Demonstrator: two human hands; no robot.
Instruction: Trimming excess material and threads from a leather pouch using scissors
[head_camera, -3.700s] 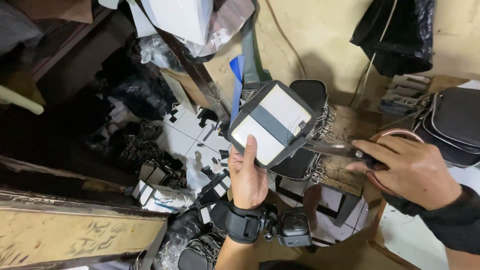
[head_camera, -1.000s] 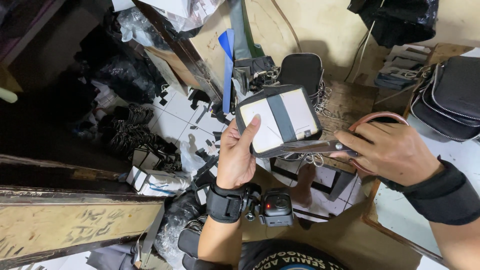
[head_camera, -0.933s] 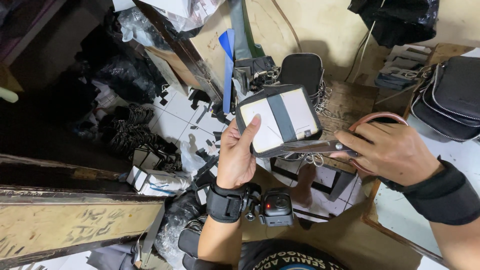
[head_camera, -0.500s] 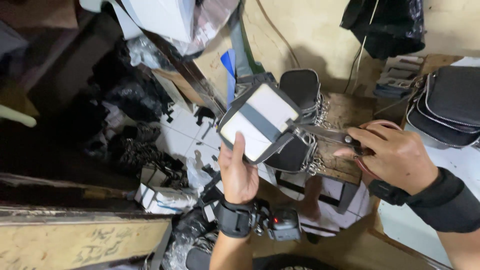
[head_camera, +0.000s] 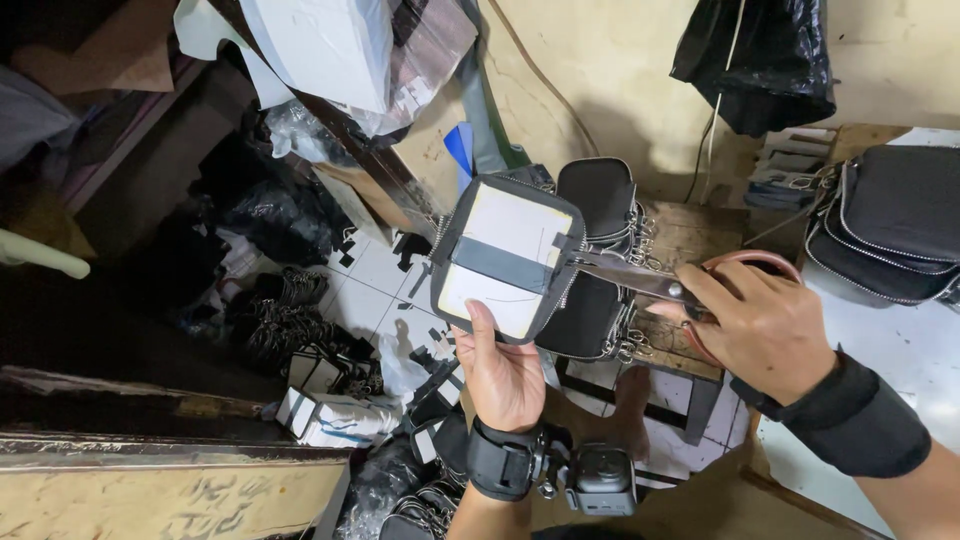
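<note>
The square black zippered pouch panel with cream lining (head_camera: 508, 258) was held up by the left hand (head_camera: 505, 375), while the right hand (head_camera: 765, 325) gripped steel scissors (head_camera: 630, 280) trimming its right edge, so the next cut probably called for turning the panel.

Bag workshop, stacked black pouches (head_camera: 598, 215), offcuts (head_camera: 410, 250)

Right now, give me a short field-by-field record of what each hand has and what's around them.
Left hand: left hand holds up a black pouch panel with a pale lining and a dark strip across it
Right hand: right hand grips scissors, blades at the panel's right edge
Behind the panel: stack of black pouches with chains on a wooden stool
Far right: black zip bags
Left wrist: black strap with a small camera
Floor: tiles with black scraps
</note>
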